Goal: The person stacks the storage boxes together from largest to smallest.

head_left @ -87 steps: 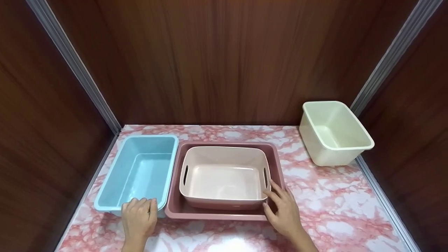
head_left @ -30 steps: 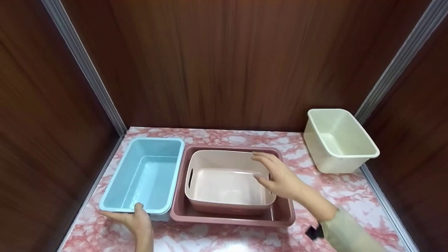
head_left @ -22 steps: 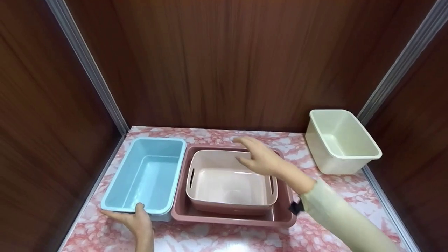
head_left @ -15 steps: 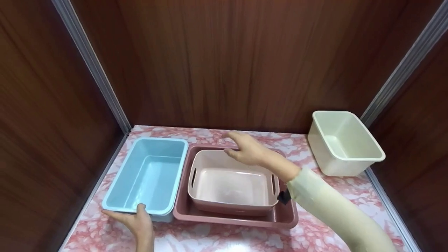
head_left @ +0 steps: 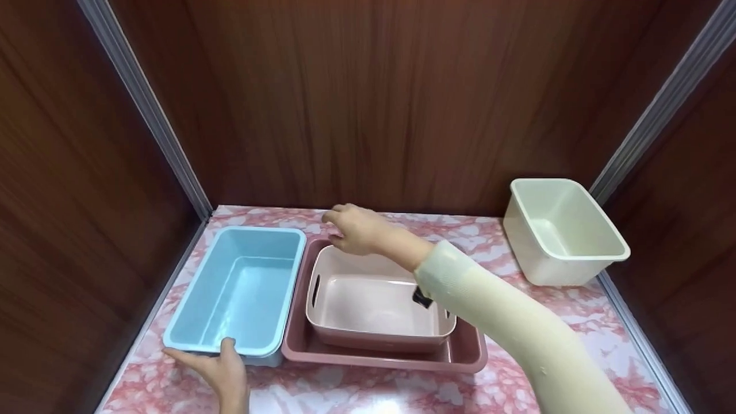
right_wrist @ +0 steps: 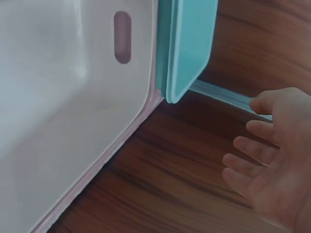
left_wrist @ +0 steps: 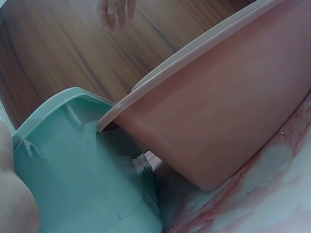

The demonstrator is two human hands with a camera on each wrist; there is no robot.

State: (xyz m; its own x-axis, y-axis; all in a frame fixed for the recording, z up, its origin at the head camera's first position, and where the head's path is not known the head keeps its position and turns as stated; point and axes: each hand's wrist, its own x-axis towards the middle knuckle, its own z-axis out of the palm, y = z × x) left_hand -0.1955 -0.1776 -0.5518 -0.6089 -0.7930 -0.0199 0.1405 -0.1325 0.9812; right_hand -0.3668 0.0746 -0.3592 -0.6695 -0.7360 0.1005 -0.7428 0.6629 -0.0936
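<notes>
A light blue plastic basin (head_left: 198,310) stands at the left. My left hand (head_left: 221,371) holds its front rim, thumb over the rim and fingers stretched along the outside; only part of that hand shows in the left wrist view. Beside the blue basin stands a dusty-rose basin (head_left: 402,364), with a pale pink handled basket (head_left: 374,339) inside it. My right hand (head_left: 353,230) hovers over the basket's back left corner, holding nothing. In the right wrist view the fingers of this hand (right_wrist: 277,160) are spread loosely, apart from the blue basin (right_wrist: 192,48).
A cream bin (head_left: 546,270) stands at the back right by the side panel. Dark wood panels (head_left: 368,103) with metal edge strips enclose the back and sides. The table (head_left: 322,391) has a red and white marbled top.
My right hand has left the pale basket's right side and moved left and back across it. My left hand has turned, from a fist over the blue basin's rim to thumb on top.
</notes>
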